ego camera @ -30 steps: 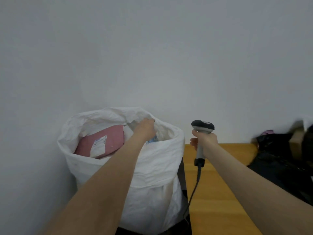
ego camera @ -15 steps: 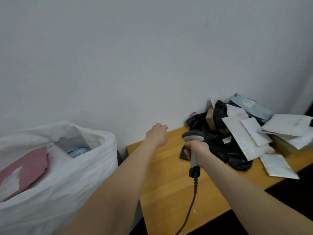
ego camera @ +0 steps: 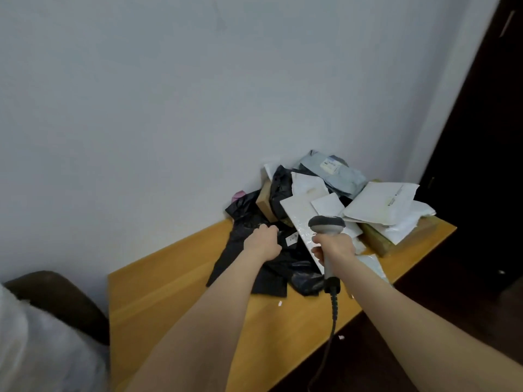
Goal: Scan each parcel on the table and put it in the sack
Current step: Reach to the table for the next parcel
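A pile of parcels sits at the far right end of the wooden table (ego camera: 181, 295). Nearest me lies a black plastic parcel (ego camera: 254, 278) with a small white label. My left hand (ego camera: 261, 243) is down on its upper part, fingers curled into the plastic. My right hand (ego camera: 335, 247) grips the handle of a grey barcode scanner (ego camera: 326, 225), held upright just right of the black parcel, its cable hanging down. A blurred edge of the white sack (ego camera: 31, 352) shows at the bottom left.
Behind the black parcel lie white mailers (ego camera: 380, 203), a grey bag (ego camera: 336, 174), a long white flat parcel (ego camera: 300, 213) and brown boxes (ego camera: 265, 204). A dark rounded object (ego camera: 59, 301) stands between sack and table. A dark door (ego camera: 486, 165) is on the right.
The view swung right, from the sack to the table. My left hand left the sack, crossed the table and landed on the black parcel. The scanner moved along, still in my right hand.
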